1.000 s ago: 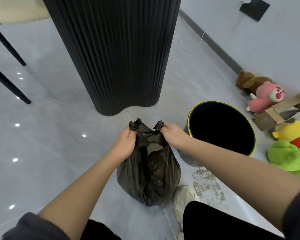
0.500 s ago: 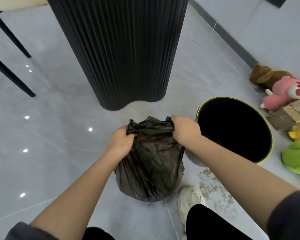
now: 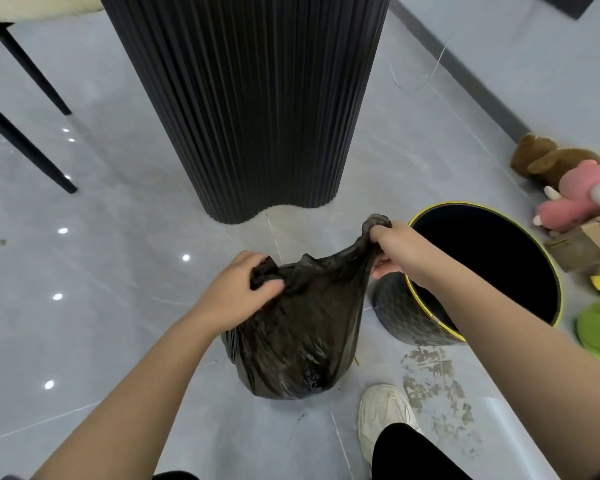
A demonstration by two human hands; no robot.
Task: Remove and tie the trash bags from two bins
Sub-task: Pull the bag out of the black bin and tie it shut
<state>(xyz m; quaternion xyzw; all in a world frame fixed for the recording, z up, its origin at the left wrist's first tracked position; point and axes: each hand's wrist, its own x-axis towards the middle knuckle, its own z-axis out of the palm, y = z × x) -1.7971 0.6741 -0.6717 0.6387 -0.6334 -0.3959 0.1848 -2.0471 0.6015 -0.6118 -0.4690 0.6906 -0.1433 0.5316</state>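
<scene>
While your left hand (image 3: 238,289) grips 1 bag (image 3: 298,334) corner, your right hand (image 3: 397,249) pinches the other, just beside the bin (image 3: 430,327).

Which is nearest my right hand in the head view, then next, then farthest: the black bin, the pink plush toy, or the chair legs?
1. black bin, directly beside the right hand.
2. pink plush toy, farther right, by the wall.
3. chair legs, far left across the floor.
</scene>
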